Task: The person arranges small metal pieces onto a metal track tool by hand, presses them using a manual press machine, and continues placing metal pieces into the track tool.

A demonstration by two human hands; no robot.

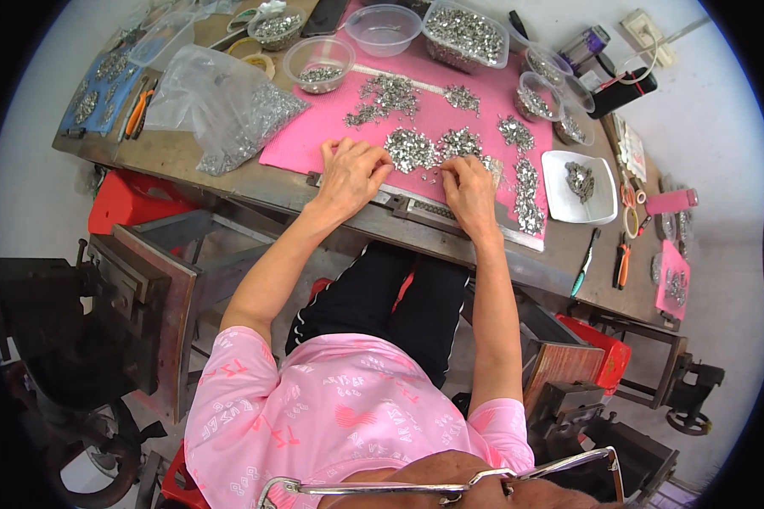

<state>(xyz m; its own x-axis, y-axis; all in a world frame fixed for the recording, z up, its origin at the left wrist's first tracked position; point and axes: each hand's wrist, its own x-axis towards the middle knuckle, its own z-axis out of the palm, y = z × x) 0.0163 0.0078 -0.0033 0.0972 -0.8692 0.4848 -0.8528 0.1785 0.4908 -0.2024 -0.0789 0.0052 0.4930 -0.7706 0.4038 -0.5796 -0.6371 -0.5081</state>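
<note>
Both hands work at the near edge of a pink mat (314, 136) spread on the bench. My left hand (352, 176) is closed, thumb and fingertips together beside a pile of small shiny metal pieces (411, 150). Whatever it pinches is too small to make out. On the other side of that pile, my right hand (469, 193) is also pinched closed, its fingertips close to a second metal pile (459, 144). I cannot make out what lies between them. Below and between the hands, a dark metal strip with a row of small slots (429, 212) runs along the bench edge.
A clear bag of metal pieces (229, 106) lies left, near orange-handled pliers (137, 110). Plastic tubs (465, 36) stand behind the mat. To the right are a white square dish (579, 188), a toothbrush (585, 263) and more orange-handled pliers (622, 263).
</note>
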